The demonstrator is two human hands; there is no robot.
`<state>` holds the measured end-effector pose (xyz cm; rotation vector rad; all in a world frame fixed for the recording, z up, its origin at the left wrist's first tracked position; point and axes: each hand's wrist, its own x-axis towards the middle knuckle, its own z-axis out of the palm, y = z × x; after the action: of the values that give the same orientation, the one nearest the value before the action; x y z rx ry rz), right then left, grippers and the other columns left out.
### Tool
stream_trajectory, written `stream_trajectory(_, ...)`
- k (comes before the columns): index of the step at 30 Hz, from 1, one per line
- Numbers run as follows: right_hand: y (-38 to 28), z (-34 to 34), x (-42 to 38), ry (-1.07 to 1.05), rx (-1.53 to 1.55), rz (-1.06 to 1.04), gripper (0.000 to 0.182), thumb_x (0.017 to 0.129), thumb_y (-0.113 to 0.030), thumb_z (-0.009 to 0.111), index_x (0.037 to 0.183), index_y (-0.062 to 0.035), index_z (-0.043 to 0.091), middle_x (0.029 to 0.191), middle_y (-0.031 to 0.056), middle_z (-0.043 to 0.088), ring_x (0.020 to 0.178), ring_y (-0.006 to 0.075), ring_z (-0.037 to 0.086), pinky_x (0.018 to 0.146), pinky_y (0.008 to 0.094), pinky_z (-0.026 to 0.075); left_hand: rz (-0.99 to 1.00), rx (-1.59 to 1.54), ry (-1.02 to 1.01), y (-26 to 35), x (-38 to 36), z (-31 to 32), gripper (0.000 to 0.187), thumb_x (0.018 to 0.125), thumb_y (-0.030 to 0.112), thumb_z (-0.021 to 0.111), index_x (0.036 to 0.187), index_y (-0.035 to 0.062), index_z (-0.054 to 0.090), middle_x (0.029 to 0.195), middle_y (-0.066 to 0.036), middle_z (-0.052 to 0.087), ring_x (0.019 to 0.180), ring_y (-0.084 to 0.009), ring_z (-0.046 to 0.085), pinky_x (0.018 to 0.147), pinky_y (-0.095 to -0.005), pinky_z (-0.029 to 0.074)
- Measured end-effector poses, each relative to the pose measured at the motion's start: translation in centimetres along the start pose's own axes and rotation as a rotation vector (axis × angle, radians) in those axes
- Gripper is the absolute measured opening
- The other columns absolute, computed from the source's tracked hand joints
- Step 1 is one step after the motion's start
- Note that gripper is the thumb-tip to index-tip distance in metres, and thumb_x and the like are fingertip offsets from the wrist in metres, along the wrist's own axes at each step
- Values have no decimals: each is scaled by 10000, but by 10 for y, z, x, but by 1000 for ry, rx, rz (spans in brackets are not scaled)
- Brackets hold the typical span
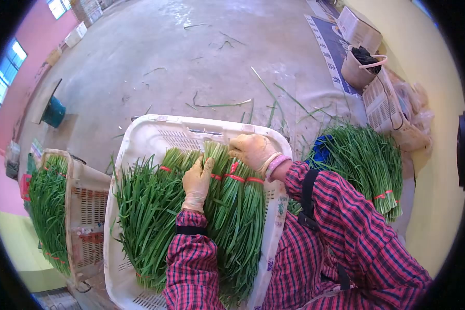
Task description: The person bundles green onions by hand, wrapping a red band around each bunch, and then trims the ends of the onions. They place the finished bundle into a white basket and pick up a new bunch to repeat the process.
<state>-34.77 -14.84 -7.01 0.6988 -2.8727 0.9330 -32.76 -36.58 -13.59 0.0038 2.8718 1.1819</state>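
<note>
A white plastic crate (195,122) holds several bundles of long green chives (150,206), tied with red bands near their pale cut ends. My left hand (197,183), in a cream glove, grips the side of a middle chive bundle (216,151) just below its cut end, its thumb pointing up. My right hand (253,151), gloved too, has its fingers curled at the cut-end side of the same bundle; its fingertips are partly hidden. To the right of that bundle lie more banded chives (236,199).
On the left stands another crate (88,206) filled with chives. A chive pile (361,160) lies on the right, beside a bucket (357,72) and a basket (381,103). Loose leaves (225,104) are scattered on the floor. A teal bucket (53,112) stands far left.
</note>
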Motion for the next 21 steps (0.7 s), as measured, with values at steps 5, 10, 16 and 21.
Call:
stream_trajectory(5,-4,-16,1,16,-36,84,190,862,-261,618,877,-77,660,861,145,658,834,353,644,743,452,507,28,-17,-46,1,2,-5,613,915,610,503,1245,106,615,926,-228,694,898,-420,655,771,-490,491)
stream_trajectory(10,0,-72,10,133,-118,17,158,857,-214,638,884,-61,664,824,167,646,816,364,636,723,420,509,50,-117,-46,0,2,-5,591,916,599,517,1228,110,628,905,-216,700,875,-401,665,749,-477,492)
stream_trajectory(16,63,-179,9,527,247,447,158,830,-160,711,946,-53,693,792,90,712,651,215,653,613,326,519,22,-56,-53,3,0,-6,613,915,601,518,1222,82,628,895,-215,701,869,-400,667,749,-478,494)
stream_trajectory(21,57,-163,-5,763,134,346,155,864,-94,679,1015,-70,696,892,42,698,724,140,619,653,284,505,21,23,21,0,0,0,611,917,597,514,1194,66,634,884,-218,699,863,-410,663,751,-484,488)
